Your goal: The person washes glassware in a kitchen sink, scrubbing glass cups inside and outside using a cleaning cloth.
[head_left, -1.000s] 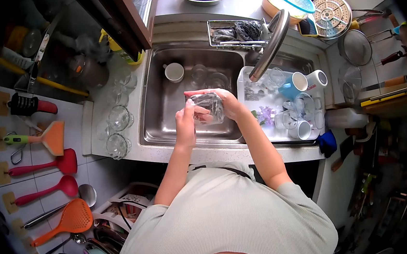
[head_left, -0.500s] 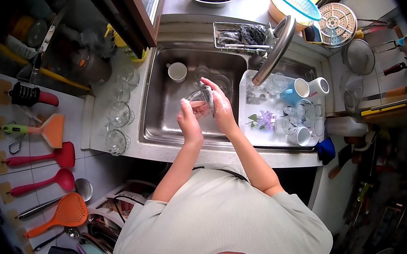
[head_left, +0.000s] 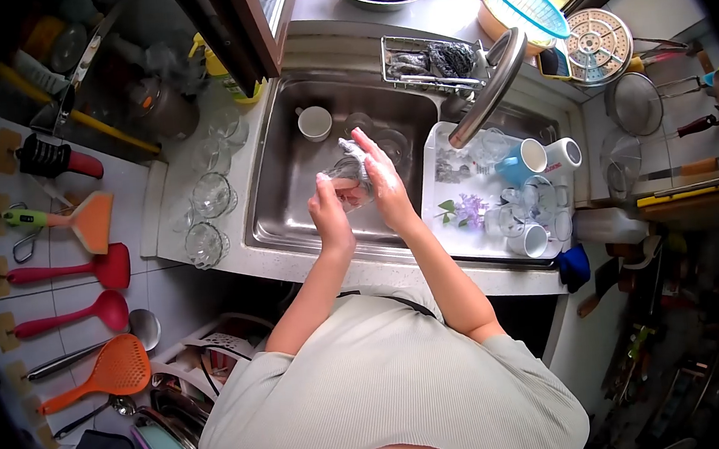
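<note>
Over the left basin of the steel sink point(head_left: 291, 222), my left hand point(head_left: 330, 216) is closed round a clear drinking glass point(head_left: 341, 173), and its fingers show through the wall. My right hand point(head_left: 390, 192) presses a grey, foamy scrubbing cloth point(head_left: 356, 152) to the glass, fingers stretched along it. Part of the cloth is hidden by that hand. Beyond both hands, a white mug point(head_left: 315, 124) stands in the basin, and a clear glass dish or lid point(head_left: 390, 146) lies on the basin floor, partly covered by my right hand.
A white tray point(head_left: 455, 246) on the right holds mugs and several glasses. The faucet point(head_left: 489, 98) arches over its back edge. More glasses point(head_left: 213, 194) line the left counter. A wire rack point(head_left: 431, 60) with dark scrubbers sits behind the sink. Utensils hang on both side walls.
My right hand and the cloth have shifted slightly against the glass, with more white foam showing at the cloth's top. My left hand keeps its hold. The view has moved a little.
</note>
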{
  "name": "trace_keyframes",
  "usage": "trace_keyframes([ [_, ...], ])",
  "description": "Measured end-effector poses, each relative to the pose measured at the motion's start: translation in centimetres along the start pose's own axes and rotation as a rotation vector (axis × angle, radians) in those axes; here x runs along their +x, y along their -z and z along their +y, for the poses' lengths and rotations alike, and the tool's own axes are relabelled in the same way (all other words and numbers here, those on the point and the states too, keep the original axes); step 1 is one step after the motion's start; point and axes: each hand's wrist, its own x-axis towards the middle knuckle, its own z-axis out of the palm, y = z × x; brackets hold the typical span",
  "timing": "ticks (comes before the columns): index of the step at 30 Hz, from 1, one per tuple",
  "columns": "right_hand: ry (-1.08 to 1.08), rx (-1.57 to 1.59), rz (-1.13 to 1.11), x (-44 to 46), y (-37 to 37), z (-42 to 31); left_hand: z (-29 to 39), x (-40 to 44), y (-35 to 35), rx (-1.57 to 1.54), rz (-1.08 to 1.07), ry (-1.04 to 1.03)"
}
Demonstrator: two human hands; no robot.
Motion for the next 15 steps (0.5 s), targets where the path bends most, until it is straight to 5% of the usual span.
trace_keyframes([
  [10,0.045,-0.243,0.157,-2.8,-1.2,0.0,1.1,1.6,0.1,0.079,0.11,-0.125],
  [14,-0.199,-0.084,0.085,-1.7,-0.2,-1.8,0.9,0.9,-0.2,0.047,0.089,-0.083],
  [15,-0.117,-0.117,0.09,-2.0,-0.3,-0.9,0.9,0.9,-0.3,0.014,0.097,-0.07],
])
